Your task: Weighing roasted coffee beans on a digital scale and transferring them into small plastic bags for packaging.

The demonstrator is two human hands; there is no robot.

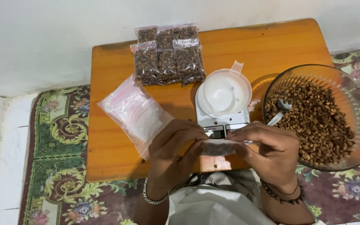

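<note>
Worktop (113, 137) of orange-brown wood carries every item in view and stands on a patterned floor covering (63, 137) of green and dark red. Glass bowl (357, 93), the largest vessel, overhangs the right end of the worktop and holds a deep layer of brown roasted beans (317, 121); a white spoon (281, 111) rests in the beans with its handle angled down toward the right hand. Stack of empty clear zip bags (136, 112) lies flat at left of centre, its long axis running diagonally from upper left to lower right, the lower end close to the left hand. Filled bags of beans (167, 54) stand in two rows at the far edge. White kitchen scale (221, 125) sits at centre with a white measuring cup (225, 93) on its platform; the cup looks empty.

Small filled bag (218, 148) is held over the near edge of the worktop, just in front of the scale. Its long axis lies horizontal, left to right, between the two hands. Left hand (172, 154) holds the left end, and its grip is closed on that end with thumb and fingers pinched together. Right hand (269, 150) covers the right end and the top edge, grip likewise clamped on the bag. Both hands are equally near, each touching the bag; the bowl lies just beside the right hand, the empty bags just beside the left.
</note>
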